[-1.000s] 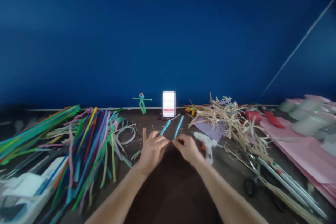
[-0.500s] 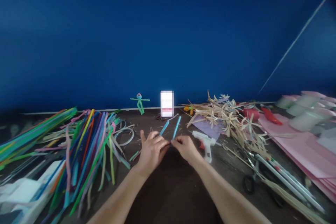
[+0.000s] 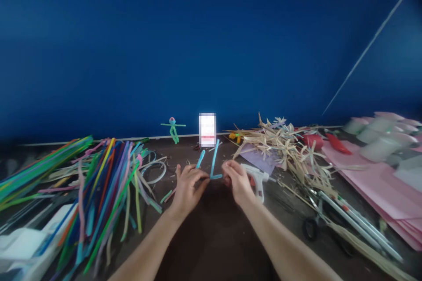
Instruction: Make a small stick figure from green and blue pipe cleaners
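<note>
Watching from afar through the head camera, I see two bare arms reach in from the bottom edge to the middle of a dark tabletop [image 3: 184,154]. My left hand [image 3: 187,191] and right hand [image 3: 238,182] sit close together, because both are working one small spot: a thin blue pipe cleaner [image 3: 214,160] stands upright and bends at its base into a short foot, forming an L just in front of the fingers. A second blue piece [image 3: 200,159] rises from the left fingers, and I cannot tell whether it joins the first under them. The left grip looks narrow, curled around the low end of that blue work, and the right grip looks narrow too, its fingertips pinching the foot's far end; that tight hold seems meant to keep the bend in shape. A white glue gun [image 3: 259,180] lies just beyond the right hand, probably left there for easy reach. A big heap of colored pipe cleaners [image 3: 108,184] spreads to the left, and dry straw [image 3: 283,149] piles up to the right, with pink paper [image 3: 362,189] and scissors [image 3: 310,228] further along. A small green pipe-cleaner figure [image 3: 173,129] stands at the far edge.
</note>
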Demonstrator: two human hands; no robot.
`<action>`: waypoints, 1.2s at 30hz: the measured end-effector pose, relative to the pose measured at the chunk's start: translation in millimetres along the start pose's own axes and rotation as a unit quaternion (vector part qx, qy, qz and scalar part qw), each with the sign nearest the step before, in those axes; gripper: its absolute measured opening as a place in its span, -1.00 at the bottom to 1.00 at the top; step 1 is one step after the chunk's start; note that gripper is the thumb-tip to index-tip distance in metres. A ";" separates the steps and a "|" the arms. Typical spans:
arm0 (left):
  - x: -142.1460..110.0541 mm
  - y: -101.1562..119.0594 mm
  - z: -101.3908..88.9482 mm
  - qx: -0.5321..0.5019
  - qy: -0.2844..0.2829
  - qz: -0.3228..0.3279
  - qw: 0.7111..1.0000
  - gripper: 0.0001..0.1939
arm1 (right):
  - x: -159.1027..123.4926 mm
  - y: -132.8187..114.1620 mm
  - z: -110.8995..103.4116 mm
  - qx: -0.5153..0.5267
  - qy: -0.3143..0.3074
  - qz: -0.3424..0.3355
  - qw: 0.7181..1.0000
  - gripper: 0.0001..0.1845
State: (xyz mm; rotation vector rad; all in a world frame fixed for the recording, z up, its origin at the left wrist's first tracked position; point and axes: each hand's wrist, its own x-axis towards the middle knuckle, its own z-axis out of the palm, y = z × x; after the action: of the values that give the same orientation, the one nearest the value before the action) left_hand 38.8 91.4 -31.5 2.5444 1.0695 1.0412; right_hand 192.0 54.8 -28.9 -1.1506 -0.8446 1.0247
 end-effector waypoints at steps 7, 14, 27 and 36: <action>2.1 -3.5 1.3 -0.084 -0.033 -0.074 0.993 -0.87 | -7.2 -7.0 -3.8 -0.272 -0.089 -0.285 0.915 -0.60; 0.7 2.8 -0.1 -0.165 -0.028 -0.089 0.982 -0.86 | -7.6 -10.8 -3.8 -0.375 -0.095 -0.326 0.863 -0.67; -1.0 3.1 -1.8 0.029 0.083 -0.061 0.994 -0.89 | -15.7 -1.7 7.1 -0.370 -0.134 -0.200 0.897 -0.82; 1.9 12.8 -12.6 0.118 0.035 0.008 0.992 -0.83 | -6.7 6.6 4.3 -0.280 -0.200 -0.007 0.939 -0.90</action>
State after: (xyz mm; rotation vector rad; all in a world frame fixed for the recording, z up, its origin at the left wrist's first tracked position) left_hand 38.3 82.3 -15.8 2.7202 1.2609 1.0727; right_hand 184.5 50.4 -34.6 -1.4256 -1.5379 1.0542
